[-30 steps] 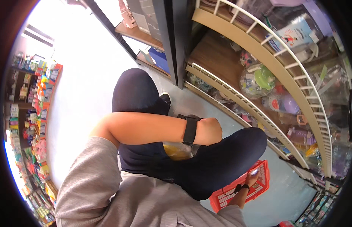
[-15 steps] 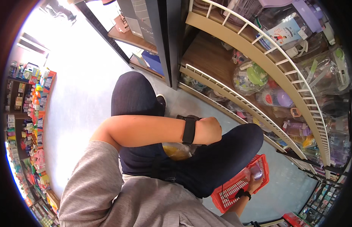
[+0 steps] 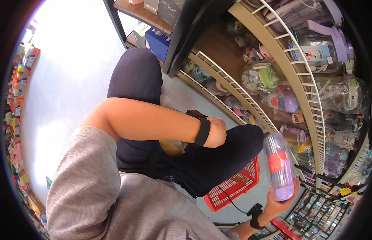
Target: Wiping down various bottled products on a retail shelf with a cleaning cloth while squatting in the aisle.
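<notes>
My right hand (image 3: 278,205) grips the lower end of a water bottle (image 3: 279,166), clear above and purple below, with a red label and clear wrapping. It holds the bottle up beside my right knee, close to the shelf front. A red plastic basket (image 3: 230,190) with slotted sides lies on the floor beneath my right leg. My left forearm crosses over my legs, a black band round the wrist. My left hand (image 3: 218,134) is bent down by my right thigh, its fingers hidden. Something yellow in clear plastic (image 3: 172,147) shows between my legs.
Shelves with white wire rails (image 3: 314,96) curve along the right, holding several wrapped bottles, one with a green lid (image 3: 270,78). A dark shelf post (image 3: 184,44) stands ahead, near a blue box (image 3: 157,43). Goods racks (image 3: 18,108) line the far left.
My right hand has lifted the purple bottle out of the red basket and up toward the shelf. The view has shifted a little; my left arm stays across my legs.
</notes>
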A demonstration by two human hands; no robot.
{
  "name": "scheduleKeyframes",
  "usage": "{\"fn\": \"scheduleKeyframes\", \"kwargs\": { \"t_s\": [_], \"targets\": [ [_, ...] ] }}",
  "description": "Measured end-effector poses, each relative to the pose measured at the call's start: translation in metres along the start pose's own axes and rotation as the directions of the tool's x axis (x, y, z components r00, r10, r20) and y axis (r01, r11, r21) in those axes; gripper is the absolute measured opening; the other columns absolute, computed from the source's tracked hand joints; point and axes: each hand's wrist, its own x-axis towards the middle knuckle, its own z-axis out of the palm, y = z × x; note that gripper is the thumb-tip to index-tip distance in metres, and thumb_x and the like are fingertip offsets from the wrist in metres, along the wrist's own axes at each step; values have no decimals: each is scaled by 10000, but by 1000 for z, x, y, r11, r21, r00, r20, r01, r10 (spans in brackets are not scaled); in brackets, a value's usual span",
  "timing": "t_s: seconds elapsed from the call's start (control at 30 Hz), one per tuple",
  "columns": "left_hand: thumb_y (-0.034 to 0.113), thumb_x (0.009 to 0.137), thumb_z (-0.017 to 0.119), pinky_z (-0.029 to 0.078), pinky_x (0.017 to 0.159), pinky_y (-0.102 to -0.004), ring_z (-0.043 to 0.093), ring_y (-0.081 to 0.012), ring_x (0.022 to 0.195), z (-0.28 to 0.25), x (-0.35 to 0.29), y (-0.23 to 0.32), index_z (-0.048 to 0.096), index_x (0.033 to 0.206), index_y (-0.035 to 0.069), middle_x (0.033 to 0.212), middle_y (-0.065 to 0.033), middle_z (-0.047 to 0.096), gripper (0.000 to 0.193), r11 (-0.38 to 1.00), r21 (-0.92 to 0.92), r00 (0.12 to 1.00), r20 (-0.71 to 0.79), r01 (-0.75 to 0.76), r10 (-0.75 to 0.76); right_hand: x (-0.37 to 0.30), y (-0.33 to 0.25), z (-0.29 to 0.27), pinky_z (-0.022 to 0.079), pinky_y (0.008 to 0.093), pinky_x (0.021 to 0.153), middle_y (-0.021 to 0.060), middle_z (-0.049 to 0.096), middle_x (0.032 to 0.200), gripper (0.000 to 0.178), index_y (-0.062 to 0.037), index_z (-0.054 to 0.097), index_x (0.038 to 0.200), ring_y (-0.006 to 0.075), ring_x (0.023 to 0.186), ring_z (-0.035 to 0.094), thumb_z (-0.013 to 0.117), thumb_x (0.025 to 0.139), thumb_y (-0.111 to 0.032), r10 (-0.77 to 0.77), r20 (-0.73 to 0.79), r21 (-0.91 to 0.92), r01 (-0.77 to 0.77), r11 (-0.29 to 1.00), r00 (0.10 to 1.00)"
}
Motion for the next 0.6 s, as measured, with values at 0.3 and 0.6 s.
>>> {"fn": "scheduleKeyframes", "kwargs": {
  "t_s": [0.3, 0.6],
  "targets": [
    [263, 705, 782, 562, 627, -575, 674, -320, 891, 42, 70, 28, 759, 970, 143, 979, -63, 723, 291, 999, -15, 999, 9, 31, -31, 103, -132, 137, 419, 533, 973, 132, 537, 1217, 599, -78, 611, 1160, 434, 1207, 474, 820, 600, -121, -631, 21, 43, 630, 775, 775],
    [335, 740, 772, 470, 847, -667, 630, -324, 1027, 34, 73, 29, 723, 1103, 175, 1079, -20, 706, 400, 997, -33, 978, 201, 71, -63, 171, -174, 201, 460, 474, 936, 102, 537, 1206, 645, -103, 576, 1193, 362, 1186, 474, 812, 595, -159, -565, 120, -45, 573, 818, 816]
  ]
}}
